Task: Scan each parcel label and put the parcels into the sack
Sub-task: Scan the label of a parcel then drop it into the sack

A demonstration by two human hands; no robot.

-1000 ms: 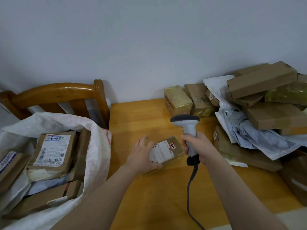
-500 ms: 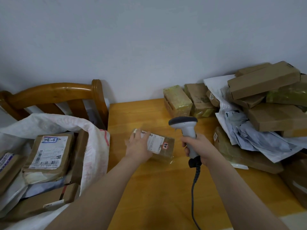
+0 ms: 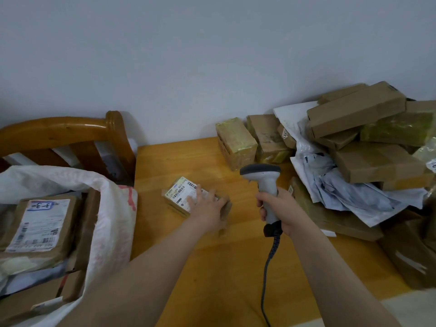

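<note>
My left hand point(image 3: 207, 210) lies flat-fingered on the small labelled parcel point(image 3: 179, 194) mid-frame (label up). My right hand point(image 3: 286, 212) clasps the barcode scanner point(image 3: 260, 172) beside it.

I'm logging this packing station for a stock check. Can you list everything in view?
small brown parcel with white label: one, brown, table centre, partly under the left hand
grey handheld barcode scanner: one, grey with black cable, held above the table
white woven sack: one, white, open, left of the table
brown cardboard parcels: at least three, brown, inside the sack
tape-wrapped boxes: two, yellowish brown, table's far edge
heap of brown cardboard boxes: several, brown, table's right end
plastic mailer bags: at least two, white and grey, in that heap
yellow wooden table: one, yellow, centre
wooden chair: one, orange-brown, behind the sack
left hand: one, rests on the small parcel
right hand: one, fingers grip the scanner's handle
</note>
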